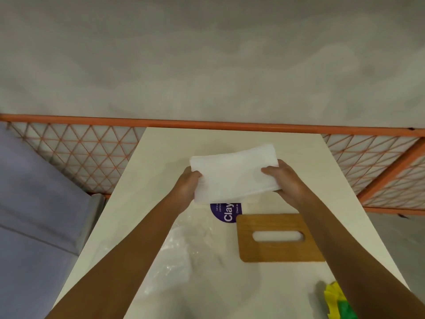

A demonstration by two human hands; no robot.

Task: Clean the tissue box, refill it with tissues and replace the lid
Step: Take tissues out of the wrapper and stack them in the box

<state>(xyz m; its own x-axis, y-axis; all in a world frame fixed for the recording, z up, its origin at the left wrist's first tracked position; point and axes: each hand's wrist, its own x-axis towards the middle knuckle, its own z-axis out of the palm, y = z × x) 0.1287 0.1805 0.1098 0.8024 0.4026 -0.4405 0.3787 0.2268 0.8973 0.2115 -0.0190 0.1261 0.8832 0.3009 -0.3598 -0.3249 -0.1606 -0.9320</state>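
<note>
A white stack of tissues (232, 173) is held above the middle of the table, one end in each hand. My left hand (187, 187) grips its left end and my right hand (285, 180) grips its right end. The wooden lid (276, 238) with a long oval slot lies flat on the table under my right forearm. A clear plastic tissue wrapper (195, 245) with a purple label (226, 212) lies crumpled below the stack. The tissue box itself is not visible.
The cream table (230, 139) ends at an orange metal railing with mesh (80, 157) at the back and right. A yellow and green cloth (338, 302) lies at the table's near right corner. A lilac surface (34, 203) sits to the left.
</note>
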